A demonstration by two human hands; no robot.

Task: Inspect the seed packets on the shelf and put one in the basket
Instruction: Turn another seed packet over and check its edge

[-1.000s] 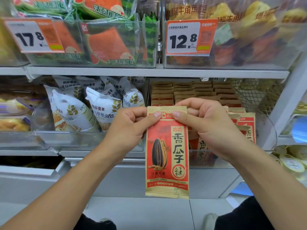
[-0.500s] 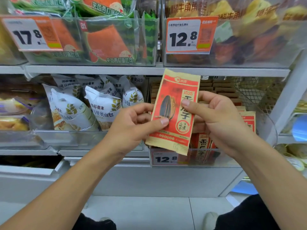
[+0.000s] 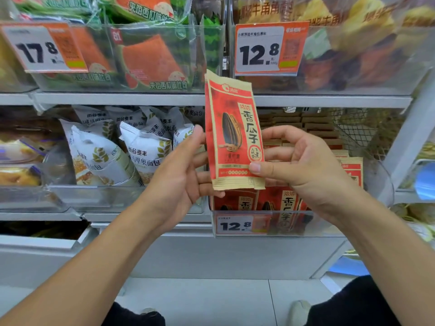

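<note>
A red and tan seed packet (image 3: 231,132) with a black sunflower seed printed on it stands upright in front of the shelf. My right hand (image 3: 303,165) pinches its lower right corner between thumb and fingers. My left hand (image 3: 181,170) is at the packet's left edge, its straight fingers reaching behind the lower part and its thumb beside the edge. More packets of the same kind (image 3: 289,205) stand in a clear bin (image 3: 329,229) just below. No shopping basket is in view.
White bread bags (image 3: 141,151) fill the bin to the left. Clear bins of watermelon toast (image 3: 150,62) and croissants (image 3: 364,43) sit on the shelf above. Wire mesh (image 3: 355,130) stands behind the seed bin. A 12.8 price tag (image 3: 235,225) hangs on the bin's front.
The packet swung from hanging down by its top edge to standing upright and rose. My right hand now pinches its bottom corner. My left hand released its pinch and opened.
</note>
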